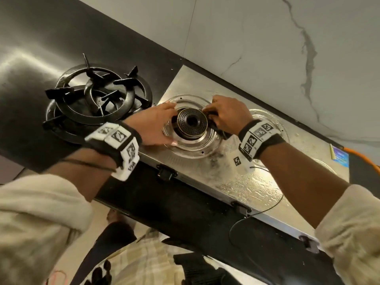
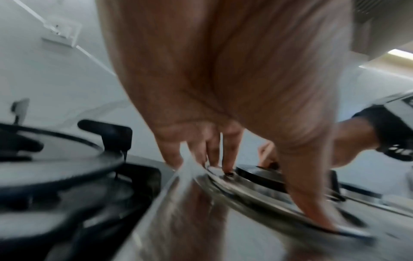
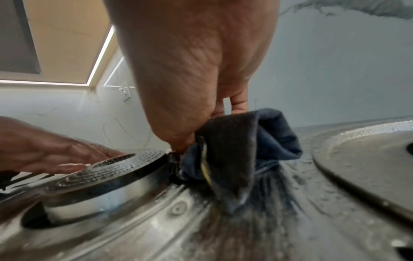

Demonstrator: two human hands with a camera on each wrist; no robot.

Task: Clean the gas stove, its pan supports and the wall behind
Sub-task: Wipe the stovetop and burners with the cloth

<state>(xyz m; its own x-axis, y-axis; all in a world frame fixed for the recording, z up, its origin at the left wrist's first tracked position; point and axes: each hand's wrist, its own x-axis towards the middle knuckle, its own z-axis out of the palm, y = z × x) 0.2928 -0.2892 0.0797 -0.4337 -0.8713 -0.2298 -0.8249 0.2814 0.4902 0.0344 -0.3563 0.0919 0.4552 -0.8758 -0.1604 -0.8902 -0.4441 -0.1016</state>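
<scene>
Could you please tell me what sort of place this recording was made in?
Most likely a home kitchen: a stainless gas stove with a perforated burner, black pan supports set aside on the counter, and a marble-look wall behind.

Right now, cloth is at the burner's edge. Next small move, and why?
Probably drag the dark cloth around the burner's base. The right hand grips it against the burner's side, the left hand rests flat on the ring plate, and the grime streaks below the cloth in the right wrist view are still unwiped.
</scene>
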